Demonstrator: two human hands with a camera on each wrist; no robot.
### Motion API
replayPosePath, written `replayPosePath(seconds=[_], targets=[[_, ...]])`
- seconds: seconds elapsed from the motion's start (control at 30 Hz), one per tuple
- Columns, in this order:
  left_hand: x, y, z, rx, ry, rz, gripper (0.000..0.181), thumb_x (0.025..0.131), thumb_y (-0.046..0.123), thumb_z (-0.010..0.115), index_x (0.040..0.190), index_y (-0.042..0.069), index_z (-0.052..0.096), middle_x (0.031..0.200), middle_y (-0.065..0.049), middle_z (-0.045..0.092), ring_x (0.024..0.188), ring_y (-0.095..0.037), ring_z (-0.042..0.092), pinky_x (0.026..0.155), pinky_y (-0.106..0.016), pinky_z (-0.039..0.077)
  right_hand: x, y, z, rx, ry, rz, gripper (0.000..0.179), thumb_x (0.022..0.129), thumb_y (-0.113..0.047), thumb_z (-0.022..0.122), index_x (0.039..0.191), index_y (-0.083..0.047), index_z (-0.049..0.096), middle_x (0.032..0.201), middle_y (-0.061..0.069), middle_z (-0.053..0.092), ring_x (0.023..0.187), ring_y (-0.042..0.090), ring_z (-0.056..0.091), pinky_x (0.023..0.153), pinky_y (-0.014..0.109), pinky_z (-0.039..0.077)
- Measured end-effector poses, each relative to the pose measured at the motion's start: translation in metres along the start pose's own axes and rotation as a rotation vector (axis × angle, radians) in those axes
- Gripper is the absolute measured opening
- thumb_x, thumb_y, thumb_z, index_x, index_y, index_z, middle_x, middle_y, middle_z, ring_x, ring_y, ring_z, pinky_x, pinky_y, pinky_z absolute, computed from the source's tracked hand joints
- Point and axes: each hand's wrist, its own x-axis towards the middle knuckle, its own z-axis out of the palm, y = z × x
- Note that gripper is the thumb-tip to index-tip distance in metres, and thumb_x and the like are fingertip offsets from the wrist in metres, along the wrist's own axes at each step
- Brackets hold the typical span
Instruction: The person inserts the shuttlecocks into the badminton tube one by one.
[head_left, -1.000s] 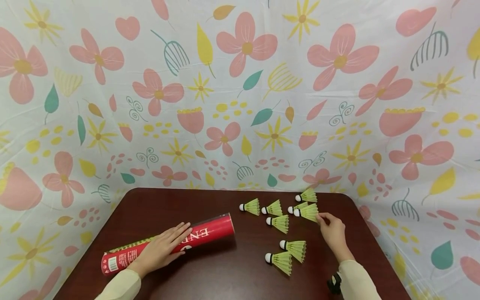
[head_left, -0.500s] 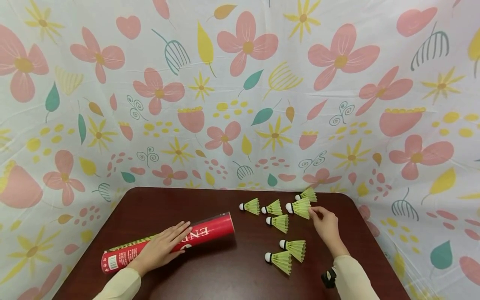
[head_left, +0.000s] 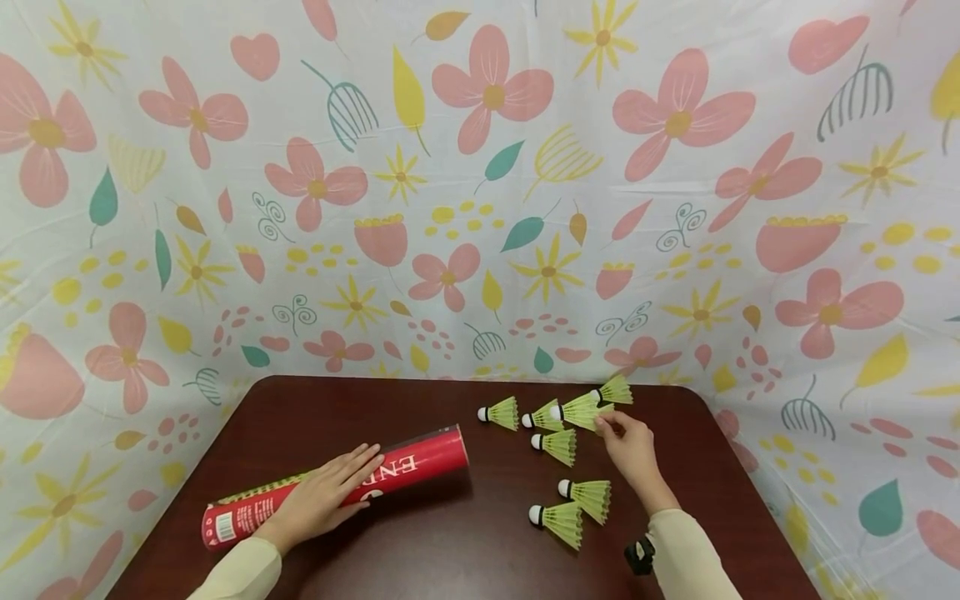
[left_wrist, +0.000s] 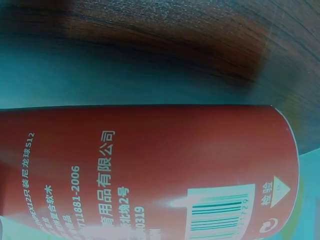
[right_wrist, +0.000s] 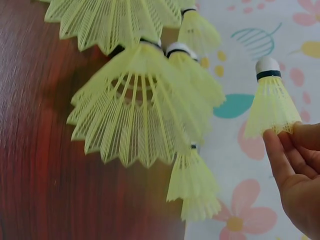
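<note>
In the head view, my right hand (head_left: 632, 454) pinches a yellow shuttlecock (head_left: 579, 412) by the edge of its skirt, white cork pointing left. The right wrist view has the same shuttlecock (right_wrist: 272, 102) cork up, thumb and fingertips (right_wrist: 272, 142) at its rim. It overlaps neighbouring shuttlecocks (head_left: 542, 416) in the head view. My left hand (head_left: 324, 498) rests with extended fingers across a red shuttlecock tube (head_left: 420, 463) lying slantwise on the table. White print and a barcode on the tube (left_wrist: 160, 150) fill much of the left wrist view, where the hand itself is out of sight.
More yellow shuttlecocks lie on the dark wooden table (head_left: 450, 550): one at the left (head_left: 499, 413), one at the back (head_left: 616, 390), and a pair (head_left: 561, 523) nearer the front. A floral cloth (head_left: 480, 200) hangs behind the table.
My right hand has moved left with the pinched shuttlecock, passing over the shuttlecock behind it. The left hand and the tube have stayed in place.
</note>
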Motion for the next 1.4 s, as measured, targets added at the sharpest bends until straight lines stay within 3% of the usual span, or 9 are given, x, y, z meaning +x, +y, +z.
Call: replayPosePath(seconds=[0.17, 0.33, 0.63, 0.83, 0.97, 1.27, 1.4], targets=[[0.0, -0.001, 0.001, -0.005, 0.001, -0.002, 0.072, 0.085, 0.037, 0.073, 0.142, 0.003, 0.046, 0.143, -0.017, 0.047, 0.127, -0.034, 0.05, 0.109, -0.034, 0.035, -0.001, -0.008, 0.009, 0.054, -0.038, 0.009, 0.016, 0.093, -0.011, 0.064, 0.101, 0.0, 0.072, 0.092, 0.017, 0.072, 0.084, 0.031, 0.07, 0.072, 0.043, 0.057], [0.001, -0.003, 0.002, -0.003, 0.005, 0.0, 0.064, 0.097, 0.049, 0.047, 0.143, 0.004, 0.045, 0.144, -0.015, 0.046, 0.125, -0.035, 0.051, 0.096, -0.045, 0.045, -0.002, -0.015, 0.018, 0.081, -0.062, -0.019, 0.014, 0.092, -0.009, 0.064, 0.101, -0.001, 0.072, 0.09, 0.014, 0.072, 0.081, 0.029, 0.07, 0.069, 0.037, 0.058], [0.004, -0.004, 0.0, -0.005, -0.004, -0.003, 0.076, 0.082, 0.036, 0.076, 0.143, 0.004, 0.045, 0.147, -0.013, 0.043, 0.126, -0.034, 0.05, 0.108, -0.033, 0.036, -0.002, -0.029, 0.029, 0.136, -0.093, -0.044, 0.012, 0.091, -0.008, 0.065, 0.099, -0.002, 0.072, 0.085, 0.012, 0.071, 0.078, 0.031, 0.069, 0.06, 0.025, 0.052], [0.005, -0.003, 0.001, -0.01, -0.003, -0.002, 0.075, 0.082, 0.036, 0.077, 0.143, 0.004, 0.045, 0.145, -0.015, 0.046, 0.126, -0.034, 0.051, 0.101, -0.039, 0.043, -0.007, -0.04, 0.04, 0.151, -0.119, -0.044, 0.012, 0.091, -0.009, 0.066, 0.097, -0.002, 0.072, 0.086, 0.009, 0.071, 0.079, 0.027, 0.068, 0.066, 0.03, 0.055], [0.005, -0.002, 0.001, -0.012, -0.005, -0.003, 0.074, 0.083, 0.037, 0.076, 0.142, 0.004, 0.046, 0.149, -0.011, 0.042, 0.126, -0.034, 0.05, 0.105, -0.036, 0.039, -0.009, -0.045, 0.047, 0.161, -0.126, -0.082, 0.01, 0.09, -0.006, 0.066, 0.096, -0.001, 0.072, 0.087, 0.01, 0.071, 0.079, 0.025, 0.067, 0.07, 0.035, 0.057], [0.007, -0.001, -0.001, -0.016, -0.004, 0.0, 0.075, 0.082, 0.036, 0.076, 0.142, 0.004, 0.046, 0.143, -0.016, 0.047, 0.125, -0.035, 0.052, 0.095, -0.045, 0.047, -0.013, -0.053, 0.056, 0.199, -0.156, -0.079, 0.008, 0.089, -0.005, 0.067, 0.095, -0.003, 0.072, 0.09, 0.008, 0.07, 0.082, 0.024, 0.067, 0.072, 0.035, 0.057], [0.006, -0.001, 0.001, -0.005, -0.009, 0.0, 0.077, 0.081, 0.037, 0.077, 0.143, 0.005, 0.045, 0.148, -0.012, 0.043, 0.126, -0.034, 0.051, 0.096, -0.043, 0.047, -0.015, -0.058, 0.061, 0.186, -0.171, -0.103, 0.007, 0.089, -0.004, 0.067, 0.094, -0.003, 0.072, 0.086, 0.006, 0.07, 0.079, 0.023, 0.067, 0.07, 0.032, 0.057]])
